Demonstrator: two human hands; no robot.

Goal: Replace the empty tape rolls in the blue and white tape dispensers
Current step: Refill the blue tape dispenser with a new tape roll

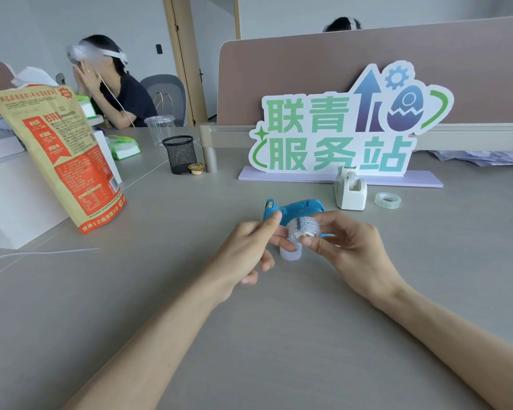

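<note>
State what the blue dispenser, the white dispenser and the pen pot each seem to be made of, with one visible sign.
Blue dispenser: probably moulded plastic, smooth even colour.
White dispenser: likely plastic too, glossy rounded body.
Pen pot: black wire mesh, seemingly metal, see-through grid.

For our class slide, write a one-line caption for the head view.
Both hands hold a tape roll in front of the blue dispenser; white dispenser waits behind.

Mesh pen cup (179,155), snack bag (68,155), sign (342,125).
</note>
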